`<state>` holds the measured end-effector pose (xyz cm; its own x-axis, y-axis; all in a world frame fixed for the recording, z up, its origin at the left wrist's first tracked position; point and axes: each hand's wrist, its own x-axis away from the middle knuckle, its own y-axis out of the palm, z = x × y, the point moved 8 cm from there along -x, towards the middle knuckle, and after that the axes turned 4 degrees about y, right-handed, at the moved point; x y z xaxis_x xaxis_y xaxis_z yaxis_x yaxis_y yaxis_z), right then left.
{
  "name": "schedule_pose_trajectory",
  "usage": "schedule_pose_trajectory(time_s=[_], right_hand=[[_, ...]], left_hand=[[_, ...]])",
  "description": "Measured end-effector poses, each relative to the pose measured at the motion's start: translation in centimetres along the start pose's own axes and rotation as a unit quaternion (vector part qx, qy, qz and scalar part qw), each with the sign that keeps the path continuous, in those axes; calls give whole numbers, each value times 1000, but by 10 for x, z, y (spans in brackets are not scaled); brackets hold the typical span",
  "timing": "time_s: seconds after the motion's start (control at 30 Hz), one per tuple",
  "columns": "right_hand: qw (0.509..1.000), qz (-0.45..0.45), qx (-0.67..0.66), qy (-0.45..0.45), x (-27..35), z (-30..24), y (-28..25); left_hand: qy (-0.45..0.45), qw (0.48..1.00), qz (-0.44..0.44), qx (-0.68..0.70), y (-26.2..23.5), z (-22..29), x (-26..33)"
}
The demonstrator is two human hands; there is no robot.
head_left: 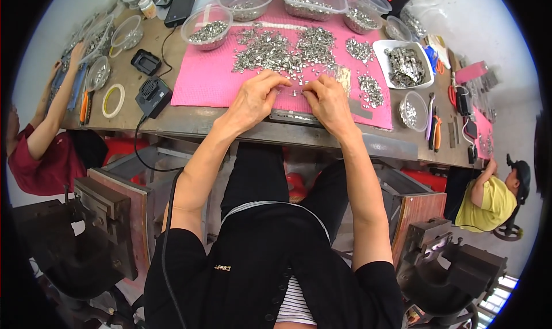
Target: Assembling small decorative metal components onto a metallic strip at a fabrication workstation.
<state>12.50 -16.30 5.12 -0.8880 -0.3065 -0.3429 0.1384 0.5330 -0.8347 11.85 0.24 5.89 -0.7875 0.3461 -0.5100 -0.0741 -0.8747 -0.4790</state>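
Note:
My left hand (257, 99) is at the near edge of a pink mat (195, 85), its thumb and fingertips pinched together. Opposite it, my right hand (329, 102) is bent in a similar pinch. Whatever lies between the fingertips is too small to make out. A few tiny silver metal pieces (295, 92) lie on the mat between the two hands. Just below them, a narrow dark metal bar (294, 117) runs along the table edge, its ends partly covered by my hands. Beyond my fingers spreads a large loose heap of small shiny metal parts (267, 50).
Clear plastic tubs (208, 40) of metal parts line the back. A white tray (403, 86) and a small round tub (409, 117) stand right, near orange-handled pliers (437, 135). A black charger (153, 96) with its cable sits left, beside a tape roll (113, 100). Co-workers sit at both sides.

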Motion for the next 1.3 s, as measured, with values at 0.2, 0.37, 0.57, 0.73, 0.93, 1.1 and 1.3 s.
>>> schedule_pose_trajectory(time_s=[0.2,0.37,0.57,0.73,0.93,1.1,1.3], right_hand=[[999,22,-23,-34,5,-5,-14],[978,14,-191,79,22,-9,-30],[981,28,-189,47,48,-19,-27],[983,40,-179,26,52,-24,-28],[986,53,-159,0,55,-26,-27],[986,55,-159,-4,54,-28,-29],[986,71,-149,-13,57,-26,-28]], left_hand=[[-72,995,39,-60,-18,-10,3],[-22,973,4,-230,-5,-8,10],[-5,968,9,-252,1,-2,6],[7,967,3,-256,1,-2,7],[-27,991,10,-132,3,4,15],[-79,996,44,-4,9,16,27],[-43,996,64,41,24,34,34]])
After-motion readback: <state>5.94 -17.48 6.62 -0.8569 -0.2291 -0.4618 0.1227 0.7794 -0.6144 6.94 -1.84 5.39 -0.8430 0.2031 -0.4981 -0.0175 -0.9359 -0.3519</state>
